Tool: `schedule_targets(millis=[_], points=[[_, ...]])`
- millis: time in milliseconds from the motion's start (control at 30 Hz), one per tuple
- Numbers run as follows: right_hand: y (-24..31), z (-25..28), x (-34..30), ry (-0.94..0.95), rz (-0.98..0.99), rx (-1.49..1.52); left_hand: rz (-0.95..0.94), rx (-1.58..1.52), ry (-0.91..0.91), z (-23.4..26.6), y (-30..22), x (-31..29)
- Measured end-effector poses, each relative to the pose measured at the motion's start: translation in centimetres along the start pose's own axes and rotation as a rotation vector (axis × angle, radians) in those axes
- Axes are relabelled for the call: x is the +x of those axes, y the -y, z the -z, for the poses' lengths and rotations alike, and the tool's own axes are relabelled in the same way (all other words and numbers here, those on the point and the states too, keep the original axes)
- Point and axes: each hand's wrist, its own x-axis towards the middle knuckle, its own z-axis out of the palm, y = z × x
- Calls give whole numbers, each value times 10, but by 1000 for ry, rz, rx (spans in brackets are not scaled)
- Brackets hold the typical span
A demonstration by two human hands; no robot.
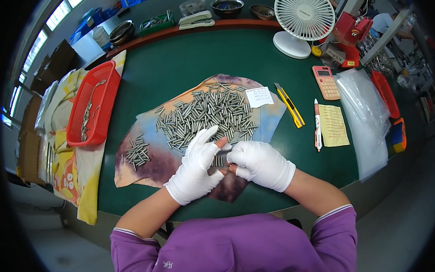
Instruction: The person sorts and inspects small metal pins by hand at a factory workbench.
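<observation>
A large pile of short metal pins (204,111) lies on a tie-dyed cloth (178,170), with a smaller heap of pins (138,153) to its left. My left hand (197,166), in a white glove with bare thumb and index tips, rests at the pile's near edge, its fingers apart. Close beside it, my right hand (259,164) is gloved the same way and curled closed, fingertips pressed together; whatever they hold is hidden. Between the two hands a few pins (217,161) stand side by side in a short row. A slip of white paper (260,96) lies beyond them on the cloth.
At the left is a red plastic basket (111,91) on a patterned towel (89,179). To the right lie a yellow utility knife (290,107), a pen (317,125), a yellow note (334,125), a calculator (326,83) and clear plastic bags (364,117). A white fan (291,45) stands behind.
</observation>
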Motion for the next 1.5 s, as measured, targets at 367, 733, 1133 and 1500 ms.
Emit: schedule_targets(millis=[367,733,1133,1500], points=[[-6,9,-5,-130,-229,395,37,19,-41,4,2,0],[-30,19,-11,-420,-508,1645,44,-26,-125,0,6,-8],[-18,0,-7,-265,-582,1669,-206,85,-57,0,-7,6],[-18,-8,-9,-207,-612,1732,-289,333,-137,-2,-4,11]])
